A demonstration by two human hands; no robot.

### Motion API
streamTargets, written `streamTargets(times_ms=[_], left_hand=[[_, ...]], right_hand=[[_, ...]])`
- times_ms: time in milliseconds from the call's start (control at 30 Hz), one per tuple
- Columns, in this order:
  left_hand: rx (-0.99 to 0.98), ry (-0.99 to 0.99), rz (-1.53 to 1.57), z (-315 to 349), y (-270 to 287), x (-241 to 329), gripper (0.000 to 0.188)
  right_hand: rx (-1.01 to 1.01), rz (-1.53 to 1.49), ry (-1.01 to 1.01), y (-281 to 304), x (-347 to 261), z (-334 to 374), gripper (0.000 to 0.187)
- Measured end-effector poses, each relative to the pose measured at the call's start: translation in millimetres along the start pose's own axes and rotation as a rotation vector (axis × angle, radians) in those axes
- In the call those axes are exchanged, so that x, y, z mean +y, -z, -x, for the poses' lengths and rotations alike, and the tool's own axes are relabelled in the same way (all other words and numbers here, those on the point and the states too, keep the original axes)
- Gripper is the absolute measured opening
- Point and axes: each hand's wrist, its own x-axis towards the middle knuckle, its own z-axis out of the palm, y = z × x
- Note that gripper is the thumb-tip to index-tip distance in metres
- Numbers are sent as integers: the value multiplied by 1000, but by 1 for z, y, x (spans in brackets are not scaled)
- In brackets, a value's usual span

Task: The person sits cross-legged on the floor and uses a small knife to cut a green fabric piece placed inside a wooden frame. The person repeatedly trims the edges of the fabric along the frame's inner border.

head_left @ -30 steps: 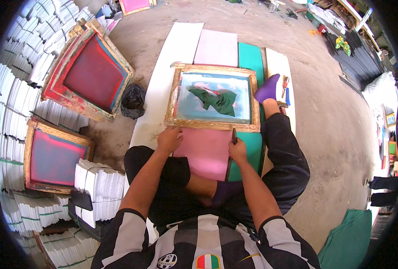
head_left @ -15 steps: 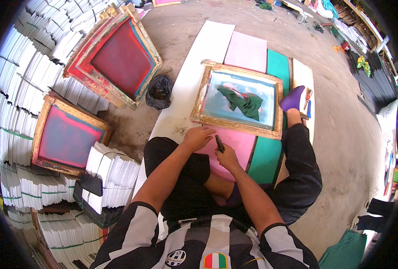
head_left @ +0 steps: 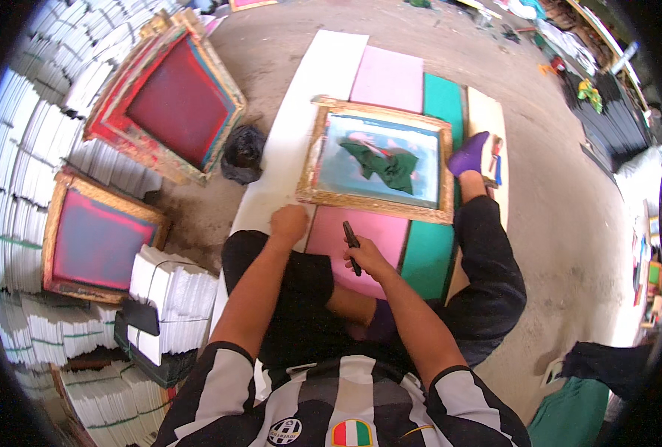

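A wooden screen-printing frame [head_left: 374,210] lies flat on the coloured boards before me, with a crumpled dark green cloth [head_left: 390,170] on its pale blue mesh. My right hand [head_left: 372,258] grips a slim black tool [head_left: 352,242], which points up and away over the pink board [head_left: 323,235]; its exact kind does not show. Just below the frame's near left corner, my left hand [head_left: 290,223] is closed, its knuckles up, over the white board [head_left: 260,205]. Whatever its fingers may hold is hidden.
Printing frames with red mesh [head_left: 182,104] lean at the left, beside tied stacks of white sheets [head_left: 170,290]. A black plastic bag [head_left: 243,153] sits by the boards. My purple-socked foot [head_left: 469,155] rests right of the frame, beside small red- and blue-handled tools [head_left: 496,160].
My left hand has moved left, away from my right hand, and closed. The black tool now shows at greater length and is turned more upright. The whole view has shifted slightly.
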Motion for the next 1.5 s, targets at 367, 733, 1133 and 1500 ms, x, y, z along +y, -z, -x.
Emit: streamTargets(times_ms=[367,733,1133,1500], left_hand=[[28,365,-21,-5,15,-11,32],[-46,358,3,-1,26,0,46],[-94,266,50,-9,17,3,46],[-69,256,58,-9,22,14,44]], right_hand=[[314,-106,-129,119,-6,38,28],[310,18,-270,159,-20,33,43],[276,155,-464,173,-45,22,42],[464,332,-355,149,-41,27,11]])
